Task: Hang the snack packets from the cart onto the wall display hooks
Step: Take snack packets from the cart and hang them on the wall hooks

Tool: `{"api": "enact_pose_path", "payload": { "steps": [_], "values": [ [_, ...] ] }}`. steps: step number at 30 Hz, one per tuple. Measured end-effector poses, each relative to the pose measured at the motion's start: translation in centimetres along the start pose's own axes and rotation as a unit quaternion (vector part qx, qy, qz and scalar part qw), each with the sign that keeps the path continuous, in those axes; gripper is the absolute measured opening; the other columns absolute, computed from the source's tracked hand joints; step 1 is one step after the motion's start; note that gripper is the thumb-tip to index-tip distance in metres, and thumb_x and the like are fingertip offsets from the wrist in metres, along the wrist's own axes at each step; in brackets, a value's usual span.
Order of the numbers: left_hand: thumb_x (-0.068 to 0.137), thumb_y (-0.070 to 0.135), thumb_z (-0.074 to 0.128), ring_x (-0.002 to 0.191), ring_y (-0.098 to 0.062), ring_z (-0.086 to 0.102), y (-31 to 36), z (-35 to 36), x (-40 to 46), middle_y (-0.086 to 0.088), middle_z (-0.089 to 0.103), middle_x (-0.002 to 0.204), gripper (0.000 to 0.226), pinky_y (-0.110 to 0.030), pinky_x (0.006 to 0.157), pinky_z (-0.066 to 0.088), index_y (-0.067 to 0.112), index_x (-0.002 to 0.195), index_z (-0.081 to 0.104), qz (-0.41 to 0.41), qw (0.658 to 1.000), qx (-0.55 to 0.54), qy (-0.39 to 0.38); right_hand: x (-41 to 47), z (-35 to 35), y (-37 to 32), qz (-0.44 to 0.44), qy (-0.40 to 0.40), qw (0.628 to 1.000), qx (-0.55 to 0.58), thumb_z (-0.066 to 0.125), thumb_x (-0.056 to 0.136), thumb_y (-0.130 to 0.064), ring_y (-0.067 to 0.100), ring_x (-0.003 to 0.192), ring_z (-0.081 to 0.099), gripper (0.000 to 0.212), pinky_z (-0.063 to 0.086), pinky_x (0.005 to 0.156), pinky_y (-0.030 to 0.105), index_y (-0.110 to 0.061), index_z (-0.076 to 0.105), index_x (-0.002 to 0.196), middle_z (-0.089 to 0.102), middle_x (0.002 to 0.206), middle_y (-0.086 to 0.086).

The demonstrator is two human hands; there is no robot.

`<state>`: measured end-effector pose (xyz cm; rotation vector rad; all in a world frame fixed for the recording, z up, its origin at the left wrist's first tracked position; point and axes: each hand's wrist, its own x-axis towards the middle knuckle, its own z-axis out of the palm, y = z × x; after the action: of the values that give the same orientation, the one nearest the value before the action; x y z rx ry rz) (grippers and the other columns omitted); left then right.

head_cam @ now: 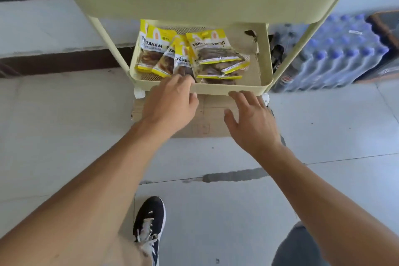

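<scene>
Several yellow-and-white snack packets (190,56) with brown contents lie piled in the lower tray (248,87) of a pale yellow cart. My left hand (170,101) reaches over the tray's front rim, its fingertips at the nearest packet; whether it grips one is hidden. Just in front of the rim, at the right, my right hand (250,119) hovers with fingers spread and holds nothing. No wall hooks are in view.
The cart's upper tray (194,0) overhangs the packets. A flat cardboard sheet (207,123) lies under the cart on the tiled floor. Shrink-wrapped packs of bottles (336,54) stand to the right. My shoe (151,227) is below.
</scene>
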<state>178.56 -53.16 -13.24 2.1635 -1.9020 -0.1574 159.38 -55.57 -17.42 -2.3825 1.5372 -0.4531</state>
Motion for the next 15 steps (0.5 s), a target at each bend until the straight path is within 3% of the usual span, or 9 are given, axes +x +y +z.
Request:
{"api": "enact_pose_path", "payload": {
  "steps": [7,15],
  "values": [
    [0.095,0.029,0.052,0.108,-0.028,0.057,-0.3,0.7,-0.2,-0.004,0.061,0.118,0.029,-0.038,0.069,0.043,0.015,0.121,0.058,0.010,0.999,0.030,0.026,4.2,0.7,-0.2,-0.042,0.052,0.998,0.019,0.055,0.096,-0.034,0.037,0.117,0.052,0.043,0.050,0.083,0.046,-0.013,0.051,0.133,0.058,0.125,0.012],
    [0.096,0.029,0.050,0.109,-0.028,0.053,-2.3,1.4,0.3,-0.004,0.058,0.120,0.029,-0.037,0.069,0.040,0.017,0.122,0.056,-0.035,0.999,0.020,0.027,11.6,1.8,-1.9,0.010,-0.002,1.000,0.014,0.051,0.096,-0.049,0.035,0.134,0.037,0.059,0.040,0.100,0.045,-0.025,0.037,0.147,0.039,0.148,0.010]
  ]
}}
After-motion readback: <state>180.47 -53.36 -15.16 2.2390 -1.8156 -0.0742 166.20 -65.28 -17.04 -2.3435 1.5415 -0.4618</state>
